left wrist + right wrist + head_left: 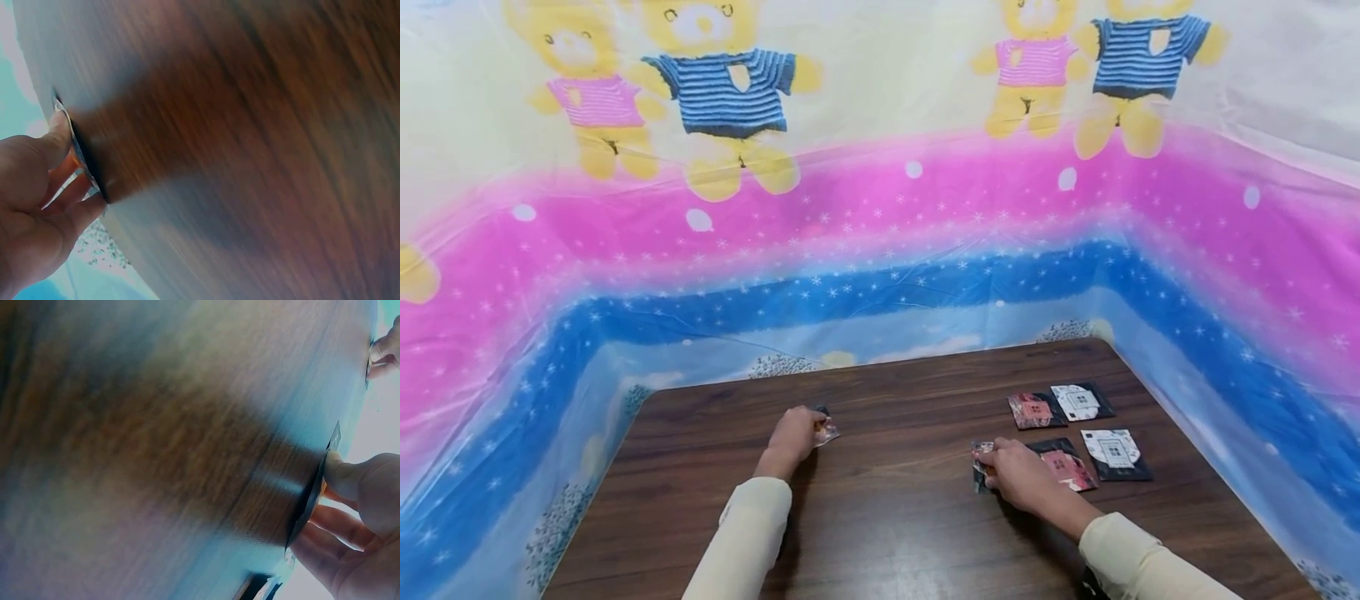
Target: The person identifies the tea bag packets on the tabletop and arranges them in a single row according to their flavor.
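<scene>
Cream sleeves (752, 517) are covering a person's arms above a dark wood-grain table (880, 483). The left hand (793, 437) is gripping a small, colourful packet (828, 432) between thumb and fingers, near the table's far edge and left of its middle. Well apart from it, the right hand (1022, 475) is pinching a dark, patterned packet (979, 480) in the same manner, while partly hiding a red-and-black packet (1070, 468) just beside it. Whether either held packet is touching the wood, the pictures are not making clear. Three more packets are lying at the table's right: a smaller red packet (1034, 410), a white-and-black packet (1078, 402) next to it, and a larger white packet (1115, 452) nearer the person. Behind, a bear-print cloth (910, 196) is surrounding the table in pink and blue.
</scene>
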{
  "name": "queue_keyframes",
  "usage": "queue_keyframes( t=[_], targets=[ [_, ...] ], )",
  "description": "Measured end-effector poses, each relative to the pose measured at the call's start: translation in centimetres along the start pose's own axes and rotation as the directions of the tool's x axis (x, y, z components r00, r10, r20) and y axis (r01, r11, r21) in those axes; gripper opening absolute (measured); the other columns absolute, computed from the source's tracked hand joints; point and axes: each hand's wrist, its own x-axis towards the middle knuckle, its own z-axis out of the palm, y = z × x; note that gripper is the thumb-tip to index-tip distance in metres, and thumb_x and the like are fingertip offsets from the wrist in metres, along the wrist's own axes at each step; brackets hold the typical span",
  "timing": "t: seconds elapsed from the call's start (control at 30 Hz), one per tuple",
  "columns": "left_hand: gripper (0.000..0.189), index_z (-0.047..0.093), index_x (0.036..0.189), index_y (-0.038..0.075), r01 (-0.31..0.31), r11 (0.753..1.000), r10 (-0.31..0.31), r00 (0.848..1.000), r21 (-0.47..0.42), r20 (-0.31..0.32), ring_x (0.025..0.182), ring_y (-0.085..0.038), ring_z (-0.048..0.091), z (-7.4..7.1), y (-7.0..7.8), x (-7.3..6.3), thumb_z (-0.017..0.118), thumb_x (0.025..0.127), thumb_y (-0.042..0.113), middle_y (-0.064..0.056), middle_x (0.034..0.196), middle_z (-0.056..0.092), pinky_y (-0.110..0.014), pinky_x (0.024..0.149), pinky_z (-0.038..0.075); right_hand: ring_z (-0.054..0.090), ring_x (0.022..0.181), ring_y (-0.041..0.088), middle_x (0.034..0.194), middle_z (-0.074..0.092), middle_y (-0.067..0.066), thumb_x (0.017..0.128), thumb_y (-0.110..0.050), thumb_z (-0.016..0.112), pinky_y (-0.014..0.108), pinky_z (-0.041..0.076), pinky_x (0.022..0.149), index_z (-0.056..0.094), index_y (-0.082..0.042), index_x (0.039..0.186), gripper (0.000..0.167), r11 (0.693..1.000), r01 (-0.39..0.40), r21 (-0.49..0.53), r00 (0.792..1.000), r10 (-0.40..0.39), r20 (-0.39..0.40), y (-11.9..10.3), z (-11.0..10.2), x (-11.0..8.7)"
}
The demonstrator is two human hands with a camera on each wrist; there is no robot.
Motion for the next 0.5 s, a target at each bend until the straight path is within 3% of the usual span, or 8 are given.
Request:
queue_keyframes(
  t=[0.17, 0.5],
  targets=[
    [0.036, 0.072, 0.127, 0.004, 0.017, 1.000, -0.018, 1.000, 0.018, 0.013, 0.101, -0.032, 0.067, -0.2, -0.7, -0.2, 0.075, 0.093, 0.016, -0.018, 0.110, 0.067, -0.046, 0.089, 0.058, 0.054, 0.079, 0.016, 0.097, 0.064, 0.005, 0.087, -0.024, 0.082, 0.036, 0.056, 0.074, 0.075, -0.016, 0.126, 0.041, 1.000, 0.000, -0.012, 1.000, 0.000, -0.001, 0.0, -0.1, -0.1],
    [0.036, 0.073, 0.128, 0.009, 0.008, 1.000, -0.009, 0.999, 0.005, 0.033, 0.102, -0.031, 0.064, -0.8, -2.6, -0.9, 0.074, 0.092, 0.005, -0.020, 0.119, 0.067, -0.046, 0.090, 0.058, 0.055, 0.082, 0.017, 0.099, 0.065, 0.005, 0.087, -0.022, 0.081, 0.038, 0.056, 0.078, 0.075, -0.015, 0.126, 0.040, 1.000, -0.007, 0.012, 1.000, 0.007, 0.012, 0.0, -0.4, 0.1]
  ],
)
